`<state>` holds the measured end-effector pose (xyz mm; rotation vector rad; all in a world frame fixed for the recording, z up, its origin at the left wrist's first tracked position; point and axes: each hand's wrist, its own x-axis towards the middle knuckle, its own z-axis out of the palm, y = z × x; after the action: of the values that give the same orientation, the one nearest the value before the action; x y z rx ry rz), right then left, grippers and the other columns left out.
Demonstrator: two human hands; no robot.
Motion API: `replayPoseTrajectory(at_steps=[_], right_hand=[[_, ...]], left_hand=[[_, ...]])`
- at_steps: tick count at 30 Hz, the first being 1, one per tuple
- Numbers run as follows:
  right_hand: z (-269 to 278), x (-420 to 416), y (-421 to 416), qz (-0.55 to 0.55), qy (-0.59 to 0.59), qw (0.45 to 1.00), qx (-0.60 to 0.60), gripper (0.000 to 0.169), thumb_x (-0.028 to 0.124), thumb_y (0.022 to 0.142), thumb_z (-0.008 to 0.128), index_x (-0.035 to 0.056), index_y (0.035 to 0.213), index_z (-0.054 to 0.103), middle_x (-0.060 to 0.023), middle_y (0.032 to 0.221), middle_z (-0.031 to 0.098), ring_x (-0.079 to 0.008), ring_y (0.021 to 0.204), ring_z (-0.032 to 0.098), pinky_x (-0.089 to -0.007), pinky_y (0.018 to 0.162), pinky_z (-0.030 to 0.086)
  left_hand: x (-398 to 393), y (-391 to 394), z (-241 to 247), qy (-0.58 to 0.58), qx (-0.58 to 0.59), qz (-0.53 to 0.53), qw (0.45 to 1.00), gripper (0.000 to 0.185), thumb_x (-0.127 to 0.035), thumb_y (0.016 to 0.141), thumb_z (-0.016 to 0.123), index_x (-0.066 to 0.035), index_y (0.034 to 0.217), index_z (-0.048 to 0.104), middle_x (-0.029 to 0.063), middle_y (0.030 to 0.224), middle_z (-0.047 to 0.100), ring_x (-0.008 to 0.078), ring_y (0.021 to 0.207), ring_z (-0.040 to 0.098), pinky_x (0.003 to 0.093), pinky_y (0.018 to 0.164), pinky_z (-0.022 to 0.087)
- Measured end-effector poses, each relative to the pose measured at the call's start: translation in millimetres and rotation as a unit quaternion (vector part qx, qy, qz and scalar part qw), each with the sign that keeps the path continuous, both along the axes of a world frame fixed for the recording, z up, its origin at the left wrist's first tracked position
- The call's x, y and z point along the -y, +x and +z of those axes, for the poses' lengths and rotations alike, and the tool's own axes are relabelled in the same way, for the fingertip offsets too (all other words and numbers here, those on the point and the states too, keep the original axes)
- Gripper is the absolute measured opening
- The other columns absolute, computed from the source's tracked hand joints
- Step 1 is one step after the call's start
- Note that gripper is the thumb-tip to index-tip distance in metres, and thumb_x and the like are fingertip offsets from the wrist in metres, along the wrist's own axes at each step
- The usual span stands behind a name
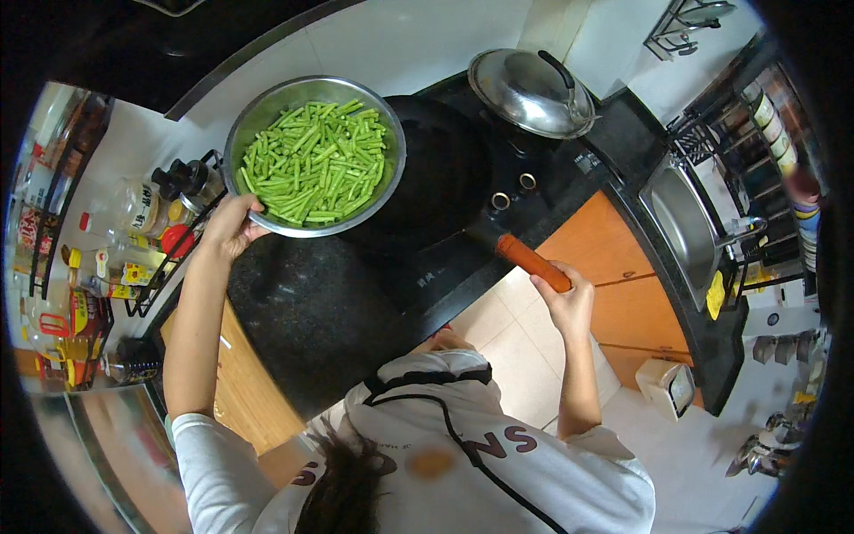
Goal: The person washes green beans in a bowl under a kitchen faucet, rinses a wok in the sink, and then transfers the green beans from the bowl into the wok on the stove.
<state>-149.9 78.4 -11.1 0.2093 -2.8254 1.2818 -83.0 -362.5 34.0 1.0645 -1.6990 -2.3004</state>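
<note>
My left hand grips the near left rim of a stainless steel bowl, thumb over the edge. Cut green beans fill much of the bowl, which is tipped so its inside faces me. Behind and to the right of it, partly hidden, sits a black wok on the dark cooktop. My right hand is closed around the end of a reddish-brown handle. This handle points toward the wok's near right edge; the join between them is dark and blurred.
A lidded metal pan stands on the far right burner. Bottles and jars crowd wire racks on the left, near a wooden board. To the right are a steel sink, a dish rack and a small white bin.
</note>
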Motion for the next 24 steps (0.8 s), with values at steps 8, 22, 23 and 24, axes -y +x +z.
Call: replayPoseTrajectory(at_steps=[8,22,23,24], right_hand=[[-1,-52,-39,0.102,-0.149,0.964,0.196,0.048,0.042,0.084,0.037,-0.0001,0.094,0.056,-0.0048,0.062,0.054,-0.0113,0.052,0.05,-0.0215,0.046,0.04],[-126,51,-171,0.149,0.259,0.954,-0.011,0.033,0.029,0.07,0.061,-0.0028,0.077,0.059,-0.0219,0.074,0.057,-0.0349,0.071,0.057,-0.0401,0.064,0.046],[-125,56,-172,0.143,0.293,0.945,-0.017,0.034,0.03,0.07,0.061,-0.0037,0.074,0.058,-0.0219,0.073,0.057,-0.0352,0.07,0.057,-0.0404,0.062,0.046],[-130,62,-174,0.156,0.294,0.943,-0.028,0.037,0.032,0.068,0.063,-0.004,0.069,0.058,-0.0225,0.071,0.057,-0.0357,0.068,0.057,-0.0405,0.06,0.047]], left_hand=[[-16,22,0,0.053,-0.005,0.06,0.997,0.033,0.005,0.068,0.039,0.009,0.101,0.039,0.0169,0.095,0.051,0.0252,0.074,0.058,0.0332,0.059,0.055],[-75,142,-4,0.099,-0.012,0.238,0.966,0.016,-0.003,0.069,0.045,0.003,0.085,0.042,0.0091,0.077,0.053,0.018,0.055,0.057,0.0242,0.046,0.053],[-85,147,-6,0.097,-0.003,0.231,0.968,0.015,-0.003,0.069,0.045,0.002,0.083,0.042,0.0074,0.072,0.053,0.0161,0.048,0.055,0.0219,0.041,0.05],[-94,160,-9,0.109,-0.008,0.27,0.957,0.015,-0.003,0.069,0.045,0.002,0.083,0.042,0.0077,0.071,0.052,0.016,0.047,0.054,0.0214,0.04,0.049]])
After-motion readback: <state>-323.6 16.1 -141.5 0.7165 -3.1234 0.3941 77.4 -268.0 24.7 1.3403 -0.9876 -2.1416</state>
